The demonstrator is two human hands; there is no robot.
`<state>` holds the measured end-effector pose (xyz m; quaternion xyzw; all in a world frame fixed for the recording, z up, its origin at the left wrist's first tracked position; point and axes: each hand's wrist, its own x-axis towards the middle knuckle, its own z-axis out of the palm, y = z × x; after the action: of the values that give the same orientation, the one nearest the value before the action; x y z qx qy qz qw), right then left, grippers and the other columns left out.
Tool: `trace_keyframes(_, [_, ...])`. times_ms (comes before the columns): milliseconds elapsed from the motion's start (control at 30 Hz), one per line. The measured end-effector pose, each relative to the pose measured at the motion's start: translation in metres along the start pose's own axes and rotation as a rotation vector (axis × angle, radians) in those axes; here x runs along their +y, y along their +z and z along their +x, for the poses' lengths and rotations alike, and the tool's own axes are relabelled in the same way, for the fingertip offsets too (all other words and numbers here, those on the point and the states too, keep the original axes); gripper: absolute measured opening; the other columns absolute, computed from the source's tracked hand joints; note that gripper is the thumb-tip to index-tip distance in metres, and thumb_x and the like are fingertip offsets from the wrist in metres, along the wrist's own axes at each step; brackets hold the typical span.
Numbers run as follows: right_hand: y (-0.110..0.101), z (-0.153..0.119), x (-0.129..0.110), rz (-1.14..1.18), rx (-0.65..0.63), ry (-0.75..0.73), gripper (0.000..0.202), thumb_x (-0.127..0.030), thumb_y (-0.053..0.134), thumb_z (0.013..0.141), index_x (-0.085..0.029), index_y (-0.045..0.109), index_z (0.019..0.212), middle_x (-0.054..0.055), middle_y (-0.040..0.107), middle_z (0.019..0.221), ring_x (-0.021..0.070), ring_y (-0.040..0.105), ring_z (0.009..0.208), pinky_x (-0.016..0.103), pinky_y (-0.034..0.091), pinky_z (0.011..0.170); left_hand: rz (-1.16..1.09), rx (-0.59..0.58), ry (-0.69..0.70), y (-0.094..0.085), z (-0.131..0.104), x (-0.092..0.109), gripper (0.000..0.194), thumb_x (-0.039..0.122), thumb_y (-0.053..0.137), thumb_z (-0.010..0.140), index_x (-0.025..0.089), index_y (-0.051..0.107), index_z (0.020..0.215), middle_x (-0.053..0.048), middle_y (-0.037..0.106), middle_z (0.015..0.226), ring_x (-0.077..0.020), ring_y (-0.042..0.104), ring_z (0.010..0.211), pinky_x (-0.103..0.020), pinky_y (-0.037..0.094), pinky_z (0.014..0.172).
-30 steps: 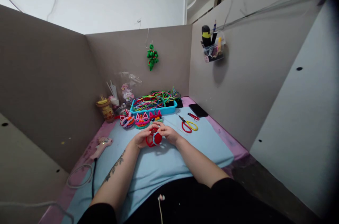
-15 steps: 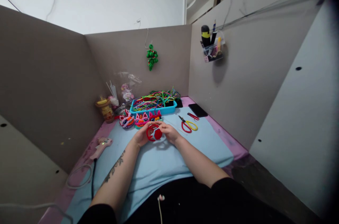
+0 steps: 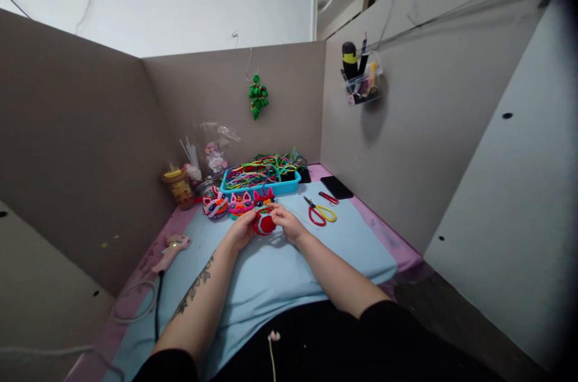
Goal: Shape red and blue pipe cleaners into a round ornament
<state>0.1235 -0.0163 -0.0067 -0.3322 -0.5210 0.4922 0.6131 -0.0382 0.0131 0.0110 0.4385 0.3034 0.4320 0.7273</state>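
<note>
A round red craft piece with a pale blue band (image 3: 264,222) is held between my two hands above the light blue cloth. My left hand (image 3: 242,229) grips its left side, and my right hand (image 3: 286,222) pinches its upper right edge. Just beyond my hands stand three finished-looking fuzzy figures with ears: a pink and orange one (image 3: 215,205), a pink one with a horn (image 3: 239,204) and a red and purple one (image 3: 264,196). Part of the last is close behind my fingers.
Behind the figures sits a blue tray (image 3: 284,187) of colourful fuzzy stems. Scissors (image 3: 321,212), a red cutter (image 3: 328,197) and a black phone (image 3: 336,187) lie to the right. A pink glue gun (image 3: 171,251) with its cord is at the left, near a brown cup (image 3: 180,189).
The red piece has been tilted between my hands, so its open ring no longer shows and a fuller red side faces me. My fingers have shifted slightly around it.
</note>
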Motion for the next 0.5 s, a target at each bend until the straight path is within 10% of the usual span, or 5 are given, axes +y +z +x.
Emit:
trace_keyframes(200, [-0.007,0.011,0.012,0.005,0.249,0.058,0.031,-0.047,0.071,0.058,-0.018,0.06,0.059,0.007,0.061,0.109,0.0239,0.052,0.101,0.033,0.037,0.088,0.27,0.342,0.351,-0.006,0.012,-0.003,0.032,0.044,0.068,0.068,0.017,0.058,0.083,0.001,0.057,0.069,-0.0082,0.05,0.056,-0.018,0.034,0.049])
trace_keyframes(500, [-0.011,0.012,0.016,0.107,0.259,0.136,0.03,-0.046,0.069,0.058,-0.017,0.062,0.064,0.002,0.064,0.068,0.017,0.056,0.07,0.027,0.041,0.067,0.433,0.155,0.326,0.009,0.003,-0.01,0.057,0.039,0.074,0.062,0.016,0.053,0.109,-0.003,0.065,0.077,-0.0145,0.059,0.066,-0.021,0.037,0.052])
